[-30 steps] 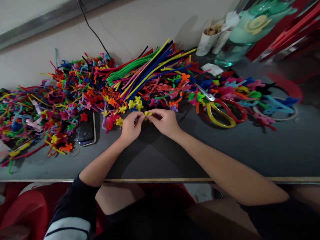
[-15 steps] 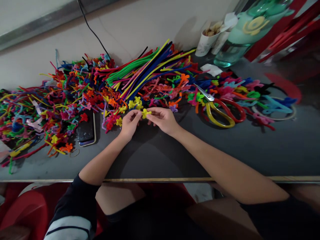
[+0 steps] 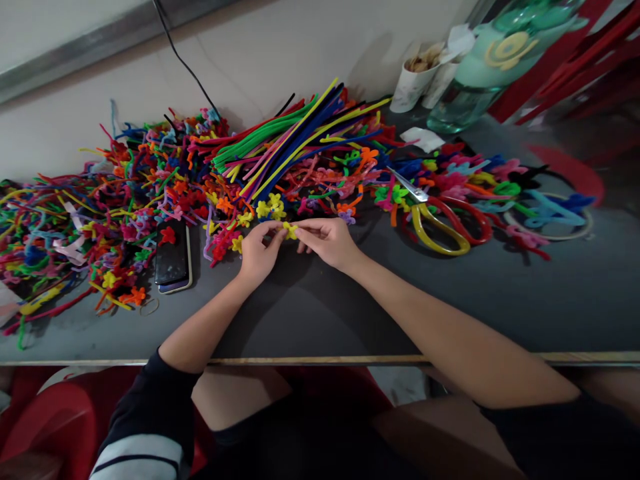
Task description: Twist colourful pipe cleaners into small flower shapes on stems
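Between my two hands is a small yellow pipe-cleaner flower (image 3: 290,231), held just above the dark table. My left hand (image 3: 261,251) pinches its left side between thumb and fingers. From the other side, my right hand (image 3: 327,241) pinches it too, fingertips closed. Parts of the flower are covered by my thumbs and fingers. Right behind my hands lie more yellow pipe-cleaner flowers (image 3: 271,207), at the front of a heap of coloured pieces. A bundle of long straight pipe cleaners (image 3: 295,140) rests on top of that heap.
Scissors (image 3: 440,227) with yellow and red handles lie to the right, near a smaller pile. A phone (image 3: 173,257) with a red flower on it lies left. Paper cups (image 3: 414,87) and a green water bottle (image 3: 465,100) stand at the back right. The table's front edge (image 3: 320,360) runs before me.
My left hand has shifted its fingers and closed in on the yellow flower, which has turned slightly and sits a little lower. My right hand stays pinched on it. Nothing else has visibly moved.
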### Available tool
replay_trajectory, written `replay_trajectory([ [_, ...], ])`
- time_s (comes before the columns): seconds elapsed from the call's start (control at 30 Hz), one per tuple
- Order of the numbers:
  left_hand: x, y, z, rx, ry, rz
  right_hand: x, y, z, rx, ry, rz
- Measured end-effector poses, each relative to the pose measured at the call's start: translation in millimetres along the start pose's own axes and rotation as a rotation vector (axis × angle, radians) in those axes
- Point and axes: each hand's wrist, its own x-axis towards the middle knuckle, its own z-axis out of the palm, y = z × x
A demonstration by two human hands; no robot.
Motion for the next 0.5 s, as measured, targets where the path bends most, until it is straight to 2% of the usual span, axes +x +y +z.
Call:
replay_trajectory([
  [0.1,0.4,-1.3,-0.1,-0.012,-0.013,-0.014,-0.9,-1.1,-0.3,-0.058,-0.011,-0.011],
  [0.3,-3.3,-2.4,3.0,-0.048,-0.067,-0.018,-1.5,-2.0,-1.3,-0.290,0.063,-0.105],
  [0.5,-3.5,-1.5,2.3,-0.003,-0.040,0.074,-0.5,-2.3,-0.3,-0.204,0.066,-0.065],
])
